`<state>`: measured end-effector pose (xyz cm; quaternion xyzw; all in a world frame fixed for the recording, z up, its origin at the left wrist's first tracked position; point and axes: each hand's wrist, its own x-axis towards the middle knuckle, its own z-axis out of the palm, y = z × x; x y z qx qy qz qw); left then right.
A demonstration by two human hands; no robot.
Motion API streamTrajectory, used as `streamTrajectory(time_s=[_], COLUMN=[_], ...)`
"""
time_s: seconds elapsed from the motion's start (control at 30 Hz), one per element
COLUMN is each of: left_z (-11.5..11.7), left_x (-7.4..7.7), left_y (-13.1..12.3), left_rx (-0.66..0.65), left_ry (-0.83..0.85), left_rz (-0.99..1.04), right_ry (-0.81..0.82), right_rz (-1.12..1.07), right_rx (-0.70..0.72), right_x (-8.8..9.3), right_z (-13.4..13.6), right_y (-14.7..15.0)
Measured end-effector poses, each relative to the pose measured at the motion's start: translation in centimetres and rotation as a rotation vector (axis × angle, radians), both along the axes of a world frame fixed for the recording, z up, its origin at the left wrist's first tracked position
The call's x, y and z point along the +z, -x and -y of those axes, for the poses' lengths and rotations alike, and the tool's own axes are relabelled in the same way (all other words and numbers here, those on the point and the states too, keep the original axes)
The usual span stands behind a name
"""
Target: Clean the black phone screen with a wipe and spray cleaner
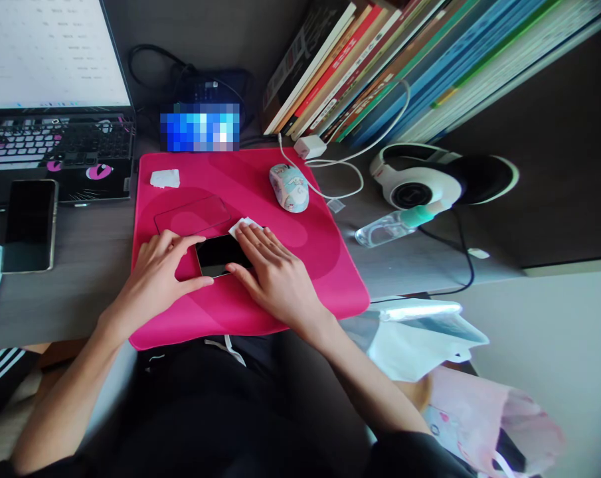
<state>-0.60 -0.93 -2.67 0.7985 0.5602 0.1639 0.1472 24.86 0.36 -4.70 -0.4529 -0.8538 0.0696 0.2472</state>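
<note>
The phone (216,257) lies face up on the pink mat (330,269), between the two hands, its dark screen partly covered by the right one. The left hand (155,269) grips its left end, index finger at the far corner and thumb at the near edge. The right hand (279,271) is spread palm down over the other end, fingers stretched out on a white wipe (236,229) and thumb across the screen near its closer edge. Just beyond the phone lies a thin, see-through rectangle (193,214), with a white scrap (165,178) farther off towards the mat's far left corner. A patterned mouse (289,189) sits near the mat's right edge, beside a white cable (362,179) and charger (310,147). On the grey bench (81,299), a clear bottle (384,230) with a green top is close to white headphones (414,192), and books (340,73) stand in a row behind. To the left, a second phone (30,229) is by the front edge of an open laptop (76,159). A white bag (414,338) and a pink bag (469,411) are at the lower right.
</note>
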Motion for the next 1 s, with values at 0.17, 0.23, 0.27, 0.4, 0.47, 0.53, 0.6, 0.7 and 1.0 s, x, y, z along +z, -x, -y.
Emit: streamTrajectory(time_s=[0.17,0.23,0.27,0.4,0.47,0.53,0.6,0.7,1.0], left_z=[-0.1,-0.2,-0.2,-0.2,-0.2,-0.2,-0.3,-0.2,0.0], left_x=[-0.6,-0.9,-1.0,-0.9,-0.8,-0.7,-0.7,-0.7,-0.3], left_y=[0.2,0.3,0.4,0.4,0.4,0.3,0.3,0.4,0.2], left_rx=[0.022,0.012,0.010,0.008,0.017,0.034,0.047,0.044,0.013], left_ry=[-0.045,-0.064,-0.070,-0.057,-0.044,-0.028,-0.011,0.003,-0.019], left_rz=[0.013,0.020,0.023,0.040,0.048,0.046,0.033,0.005,-0.030], right_ry=[0.010,0.023,0.028,0.029,0.017,-0.002,-0.021,-0.040,-0.098], right_rz=[0.028,0.036,0.041,0.055,0.052,0.052,0.052,0.042,0.020], right_rx=[0.102,0.153,0.177,0.257,0.295,0.322,0.326,0.324,0.278], right_x=[0.6,0.9,1.0,1.3,1.3,1.3,1.1,0.9,0.2], right_z=[0.2,0.2,0.2,0.0,0.0,0.2,0.5,1.2,3.0], right_y=[2.0,2.7,3.0,3.6,3.6,3.5,3.3,2.8,1.1])
